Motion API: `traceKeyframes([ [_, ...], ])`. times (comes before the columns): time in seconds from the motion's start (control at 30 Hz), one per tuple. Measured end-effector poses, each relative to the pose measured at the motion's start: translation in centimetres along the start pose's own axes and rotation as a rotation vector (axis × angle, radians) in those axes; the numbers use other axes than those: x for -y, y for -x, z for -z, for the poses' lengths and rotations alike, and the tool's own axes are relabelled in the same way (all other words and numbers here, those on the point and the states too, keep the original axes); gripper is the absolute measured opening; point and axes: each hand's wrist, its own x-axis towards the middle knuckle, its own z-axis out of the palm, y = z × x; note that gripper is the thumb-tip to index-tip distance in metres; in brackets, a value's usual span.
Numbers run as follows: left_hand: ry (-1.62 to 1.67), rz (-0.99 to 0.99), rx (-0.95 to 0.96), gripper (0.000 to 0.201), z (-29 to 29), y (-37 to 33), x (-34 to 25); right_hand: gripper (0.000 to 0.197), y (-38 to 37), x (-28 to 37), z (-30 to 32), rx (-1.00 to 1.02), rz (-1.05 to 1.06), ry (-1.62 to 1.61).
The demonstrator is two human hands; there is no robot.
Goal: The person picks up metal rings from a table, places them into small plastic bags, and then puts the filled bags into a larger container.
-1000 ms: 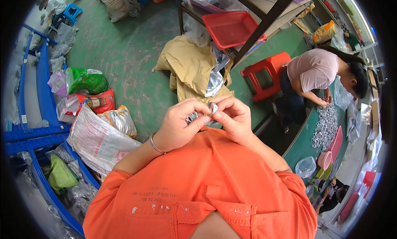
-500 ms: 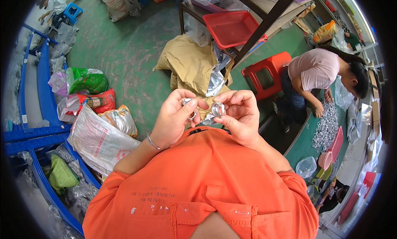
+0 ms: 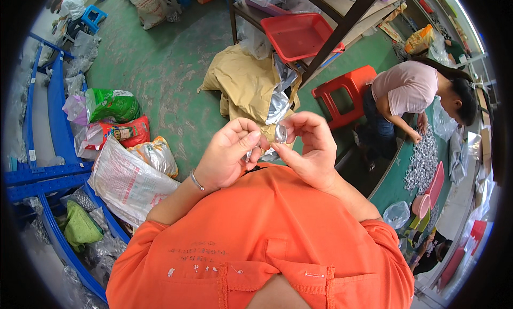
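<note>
In front of my orange shirt I hold both hands close together at chest height. My right hand (image 3: 314, 148) pinches a shiny silver metal ring (image 3: 280, 133) between thumb and fingers, tilted so that its round opening shows. Close by on the left, my left hand (image 3: 230, 153) is curled, thumb against fingers. A bit of silver metal (image 3: 247, 156) shows below its fingers; the rest is covered, so its shape cannot be made out. The left fingertips come very near the right thumb; whether they touch is unclear.
Ahead lies a brown paper sack (image 3: 240, 79), below a red tray (image 3: 299, 36) on a shelf. A co-worker (image 3: 409, 90) bends over a green table with piled silver rings (image 3: 422, 162), beside a red stool (image 3: 347, 92). Filled bags (image 3: 131, 175) and blue racks (image 3: 48, 175) stand left.
The ring in my right hand has turned and risen slightly. My left fingers have closed further, hiding more of the metal in them. The co-worker's hand has shifted slightly over the pile.
</note>
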Motion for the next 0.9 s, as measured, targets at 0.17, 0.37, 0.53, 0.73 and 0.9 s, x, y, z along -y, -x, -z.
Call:
traceKeyframes([
  [0.17, -0.025, -0.033, 0.011, 0.014, -0.3, 0.0, 0.2, 0.032, -0.3, 0.4, -0.1, 0.064, 0.085, 0.16],
  [0.37, -0.099, -0.05, -0.032, 0.011, -0.6, 0.2, 0.2, 0.05, 0.3, 0.0, -0.1, 0.074, 0.107, 0.057],
  [0.53, -0.165, -0.065, -0.083, 0.015, -1.1, 0.4, 0.0, 0.046, 0.6, -0.2, -0.4, -0.004, 0.208, 0.055],
  [0.73, -0.179, -0.084, -0.058, 0.015, -1.2, 0.5, 0.0, 0.047, 0.8, -0.2, -0.4, 0.003, 0.245, 0.019],
  [0.9, -0.176, -0.061, -0.027, 0.014, -0.9, 0.7, 0.1, 0.053, 1.1, 0.0, -0.5, 0.014, 0.131, -0.205],
])
